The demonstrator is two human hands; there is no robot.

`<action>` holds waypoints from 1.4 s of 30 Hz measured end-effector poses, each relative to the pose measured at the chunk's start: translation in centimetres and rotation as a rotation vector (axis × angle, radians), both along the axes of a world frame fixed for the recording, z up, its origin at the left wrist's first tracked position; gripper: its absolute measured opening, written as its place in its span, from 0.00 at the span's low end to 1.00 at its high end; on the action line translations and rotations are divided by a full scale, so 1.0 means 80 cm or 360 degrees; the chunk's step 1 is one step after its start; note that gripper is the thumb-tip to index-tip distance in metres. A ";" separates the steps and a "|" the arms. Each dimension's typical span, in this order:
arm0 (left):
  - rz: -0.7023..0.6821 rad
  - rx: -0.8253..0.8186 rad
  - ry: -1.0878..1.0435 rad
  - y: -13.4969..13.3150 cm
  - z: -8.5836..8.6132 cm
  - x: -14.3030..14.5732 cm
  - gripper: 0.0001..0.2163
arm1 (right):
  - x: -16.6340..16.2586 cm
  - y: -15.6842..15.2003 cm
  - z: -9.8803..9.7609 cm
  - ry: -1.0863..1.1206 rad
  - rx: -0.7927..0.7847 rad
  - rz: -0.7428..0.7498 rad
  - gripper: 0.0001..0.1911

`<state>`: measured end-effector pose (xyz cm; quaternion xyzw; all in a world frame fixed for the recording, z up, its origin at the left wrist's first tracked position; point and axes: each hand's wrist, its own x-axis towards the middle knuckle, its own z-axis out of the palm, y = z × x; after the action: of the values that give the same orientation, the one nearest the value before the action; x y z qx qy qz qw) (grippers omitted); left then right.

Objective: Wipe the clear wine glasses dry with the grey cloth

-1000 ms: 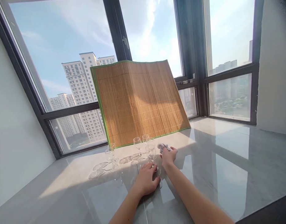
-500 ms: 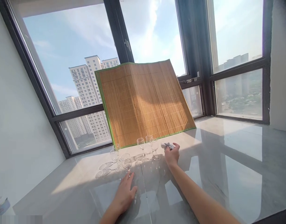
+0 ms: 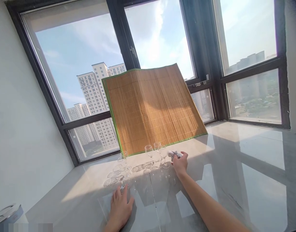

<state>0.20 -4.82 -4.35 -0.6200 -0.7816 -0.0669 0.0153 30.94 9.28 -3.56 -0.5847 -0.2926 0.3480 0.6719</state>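
My left hand (image 3: 121, 206) has its fingertips at the foot of a clear stemmed glass (image 3: 118, 169); the exact grip is hard to make out. Just behind that glass, more stemmed glassware (image 3: 122, 158) stands upright, its outlines overlapping. To the right is a group of three upright glasses, among them a front glass (image 3: 163, 152) and a left glass (image 3: 149, 150). My right hand (image 3: 180, 163) is closed around a crumpled whitish-grey cloth (image 3: 173, 154), close beside the front glass.
A folded bamboo mat (image 3: 155, 106) with green edging leans on the window behind the glasses. The glossy tiled ledge (image 3: 210, 199) carries shadows and reflections. A white wall (image 3: 24, 129) rises at left, with a partly seen white container (image 3: 10, 216) at the lower left.
My left hand and the stemmed glass at its fingertips have moved left, towards the other left-hand glassware. My right hand keeps the cloth near the right group. The view has shifted slightly.
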 end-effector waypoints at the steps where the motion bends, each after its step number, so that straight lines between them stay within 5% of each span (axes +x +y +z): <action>1: -0.0002 -0.0009 0.0010 -0.001 0.000 0.002 0.30 | -0.001 -0.001 0.001 0.0037 -0.0009 0.0017 0.32; 8: 0.0022 -0.0080 0.0042 0.002 0.016 0.014 0.31 | -0.002 -0.003 0.005 0.0153 0.0016 0.0056 0.32; 14: 0.0148 0.0118 -0.0098 -0.014 0.006 0.036 0.30 | -0.007 -0.004 0.006 0.0213 0.0053 0.0065 0.31; 16: -0.0092 0.0242 -0.0226 -0.018 0.006 0.057 0.26 | -0.010 -0.003 0.006 0.0262 0.0089 0.0079 0.31; 19: -0.0748 0.0352 -0.0485 -0.008 0.013 0.103 0.19 | -0.012 -0.001 0.003 0.0336 0.0151 0.0102 0.31; 22: -0.1065 0.0322 -0.0590 0.024 0.024 0.149 0.17 | -0.012 0.002 0.000 0.0408 0.0199 0.0120 0.30; 29: -0.1028 0.0170 -0.0615 0.095 0.021 0.189 0.25 | -0.016 0.011 -0.003 0.0649 0.0233 0.0250 0.31; 42: -0.1033 0.0125 -0.0671 0.104 0.014 0.182 0.32 | -0.024 0.014 -0.009 0.0656 0.0216 0.0427 0.33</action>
<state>14.76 3.53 -3.22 -0.8068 -0.5275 -0.2239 -0.1439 29.04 10.41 -4.31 -0.4109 -0.2471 0.5255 0.7028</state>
